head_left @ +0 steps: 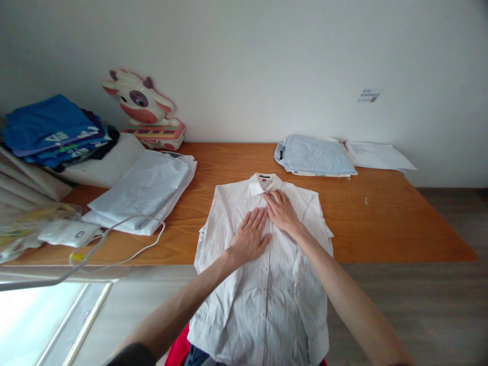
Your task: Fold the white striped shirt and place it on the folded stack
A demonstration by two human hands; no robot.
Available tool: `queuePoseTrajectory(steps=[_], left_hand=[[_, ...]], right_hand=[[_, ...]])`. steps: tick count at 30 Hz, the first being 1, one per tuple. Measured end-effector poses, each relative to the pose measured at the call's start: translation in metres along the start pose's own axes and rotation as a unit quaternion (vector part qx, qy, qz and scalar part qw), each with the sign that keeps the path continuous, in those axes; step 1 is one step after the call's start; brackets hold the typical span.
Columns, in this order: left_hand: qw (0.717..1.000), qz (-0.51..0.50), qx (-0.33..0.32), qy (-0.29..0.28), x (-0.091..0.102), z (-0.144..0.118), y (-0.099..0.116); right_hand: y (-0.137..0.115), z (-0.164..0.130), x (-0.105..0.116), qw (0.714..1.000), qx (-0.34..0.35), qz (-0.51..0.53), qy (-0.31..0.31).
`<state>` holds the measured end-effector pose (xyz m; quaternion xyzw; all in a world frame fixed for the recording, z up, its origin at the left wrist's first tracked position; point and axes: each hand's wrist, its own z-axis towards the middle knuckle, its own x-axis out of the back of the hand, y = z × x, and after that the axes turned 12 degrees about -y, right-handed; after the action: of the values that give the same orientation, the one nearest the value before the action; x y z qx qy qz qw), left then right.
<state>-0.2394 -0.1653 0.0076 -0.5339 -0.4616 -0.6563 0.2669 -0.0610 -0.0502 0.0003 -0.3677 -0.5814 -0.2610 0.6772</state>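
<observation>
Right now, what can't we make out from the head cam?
- Middle of the shirt hem: cut off by the bottom edge, head view.
- Cloth beneath the left hand: covered by that hand, head view.
- Whether the right hand pinches the collar: its own fingers hide the contact, head view.
- Text on the collar label and wall sticker: too small, head view.

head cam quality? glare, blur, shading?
Head view: bright panel at lower left blown out; head view: plastic bag at left edge soft, wall dimmer toward the upper right corner; head view: striped shirt reasonably clear, wall sticker print unreadable.
</observation>
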Motion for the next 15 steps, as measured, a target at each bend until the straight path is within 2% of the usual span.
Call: queuePoseTrajectory(steps=[7, 12, 15], left_hand=[[0.999, -0.022, 0.024, -0.009, 0.004, -0.014, 0.018], [1.0, -0.001, -0.004, -0.016, -0.013, -0.05, 0.058], [0.999, -0.033, 0.019, -0.018, -0.02, -0.08, 0.083]], right_hand=[[0.0, 0.001, 0.0, 1.0, 0.0, 0.014, -0.003], [-0.001, -0.001, -0.003, 1.0, 0.001, 0.021, 0.005], [0.0, -0.002, -0.005, 1.0, 0.003, 0.026, 0.007]])
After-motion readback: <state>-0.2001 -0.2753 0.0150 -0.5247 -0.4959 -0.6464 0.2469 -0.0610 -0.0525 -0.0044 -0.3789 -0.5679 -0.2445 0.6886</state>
